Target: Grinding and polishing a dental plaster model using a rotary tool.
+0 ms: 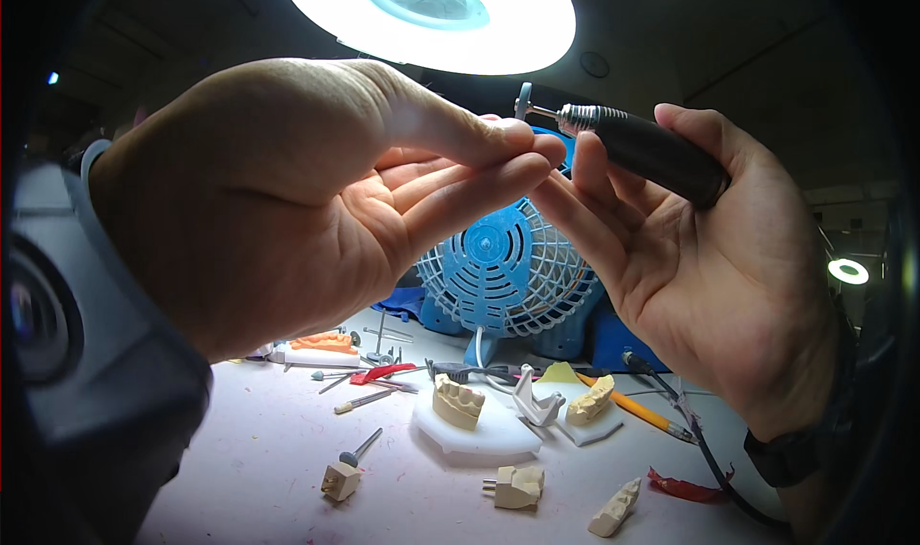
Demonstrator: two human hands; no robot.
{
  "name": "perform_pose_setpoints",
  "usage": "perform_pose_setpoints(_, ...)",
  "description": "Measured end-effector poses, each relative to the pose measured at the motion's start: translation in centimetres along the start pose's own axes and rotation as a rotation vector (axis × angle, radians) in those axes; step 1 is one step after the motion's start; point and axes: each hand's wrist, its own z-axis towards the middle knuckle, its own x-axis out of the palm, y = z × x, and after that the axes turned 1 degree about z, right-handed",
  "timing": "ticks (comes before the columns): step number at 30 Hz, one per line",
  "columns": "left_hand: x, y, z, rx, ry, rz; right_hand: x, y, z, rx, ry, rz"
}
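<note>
Raised under the lamp, my left hand [297, 162] has its thumb pressed against the fingertips; whatever it pinches is hidden by the fingers. My right hand [728, 257] grips a black rotary handpiece [652, 152], its metal nose pointing left. A thin grey grinding disc [523, 101] on the handpiece's shank stands edge-on just above my left fingertips; whether it touches anything there I cannot tell. The fingers of both hands meet or nearly meet below the disc. On the table beneath lies a plaster tooth model [458, 401] on a white base [484, 437].
Behind the hands stands a blue fan [489, 248]; a bright ring lamp [331, 8] hangs above. Around the table lie another plaster model [590, 400], loose plaster pieces [518, 487], a white plastic hinge [537, 399], burs, red wax scraps [685, 486], an orange pencil-like tool [652, 418] and a black cable [709, 454].
</note>
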Motion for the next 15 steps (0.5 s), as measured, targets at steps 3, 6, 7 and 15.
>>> perform_pose_setpoints(3,0.2,0.1,-0.1,0.042,0.082,0.084,0.4,-0.1,0.0,-0.111,0.024,-0.038)
perform_pose_setpoints(6,-0.1,0.1,0.1,0.051,0.158,0.12,0.4,-0.2,-0.3,-0.09,-0.167,-0.059)
perform_pose_setpoints(7,-0.3,0.0,0.2,0.039,0.157,0.105,0.4,0.0,-0.3,-0.079,-0.206,-0.054)
perform_pose_setpoints(15,-0.9,-0.1,0.9,0.013,0.204,0.055,0.7,-0.4,0.1,-0.082,-0.196,0.003)
